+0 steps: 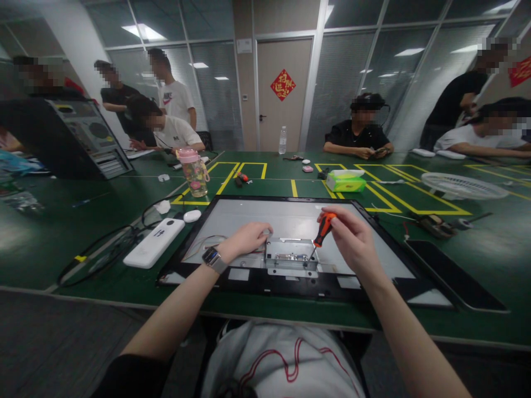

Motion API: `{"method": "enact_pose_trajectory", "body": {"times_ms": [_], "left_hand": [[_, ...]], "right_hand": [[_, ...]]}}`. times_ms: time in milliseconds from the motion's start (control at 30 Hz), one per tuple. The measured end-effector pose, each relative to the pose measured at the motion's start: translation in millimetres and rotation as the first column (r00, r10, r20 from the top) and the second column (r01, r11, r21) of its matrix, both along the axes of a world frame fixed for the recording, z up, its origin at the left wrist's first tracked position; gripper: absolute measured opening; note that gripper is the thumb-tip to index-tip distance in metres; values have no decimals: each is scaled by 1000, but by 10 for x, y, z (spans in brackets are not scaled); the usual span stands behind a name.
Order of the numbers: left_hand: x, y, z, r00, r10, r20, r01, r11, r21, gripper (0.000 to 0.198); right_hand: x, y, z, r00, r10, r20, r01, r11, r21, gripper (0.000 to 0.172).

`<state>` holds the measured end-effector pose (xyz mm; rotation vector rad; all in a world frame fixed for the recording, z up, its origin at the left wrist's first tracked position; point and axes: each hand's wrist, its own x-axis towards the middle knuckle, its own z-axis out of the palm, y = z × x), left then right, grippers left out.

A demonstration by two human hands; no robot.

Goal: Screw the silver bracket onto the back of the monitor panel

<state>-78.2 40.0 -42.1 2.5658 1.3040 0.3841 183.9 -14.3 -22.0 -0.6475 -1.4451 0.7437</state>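
Observation:
My right hand [352, 235] grips an orange-and-black screwdriver [324, 228] by its handle. The screwdriver slants down and left, its tip at the right part of a metal bracket [286, 250]. That bracket sits on the back of a flat display panel [249, 213], silvery with a black frame, lying on the green table. At the bracket's upper left corner is my left hand [248, 242], fingers curled together and wrist wearing a watch; whatever lies under its fingertips is hidden. Thin wires [201, 246] run over the panel left of this hand.
Left of the panel lie a white power bank [154, 243], a white case [192, 215] and black cables [103, 257]. A pink-lidded bottle [194, 174] stands behind. On the right are a dark flat slab [456, 273], a tape measure [433, 224], a racket [464, 185] and green tissues [345, 181].

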Motion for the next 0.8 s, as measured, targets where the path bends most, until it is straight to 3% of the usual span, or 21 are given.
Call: {"method": "enact_pose_trajectory", "body": {"times_ms": [133, 300, 467, 633, 800], "left_hand": [[-11, 25, -31, 1000, -7, 0, 7, 1000, 2, 29], [-29, 54, -66, 1000, -24, 9, 24, 999, 23, 29], [-24, 43, -49, 1000, -19, 3, 19, 1000, 16, 28], [-5, 1, 0, 1000, -11, 9, 11, 1000, 3, 27], [-1, -13, 14, 1000, -9, 14, 9, 1000, 1, 27]], "right_hand": [[-14, 22, 10, 992, 69, -105, -66, 997, 36, 13], [-21, -8, 54, 984, 146, -102, -150, 988, -29, 21], [-14, -27, 53, 998, 61, -1, -61, 998, 5, 26], [-30, -59, 54, 986, -148, 75, 139, 984, 112, 14], [-19, -55, 34, 996, -66, 58, 61, 995, 81, 26]]}}
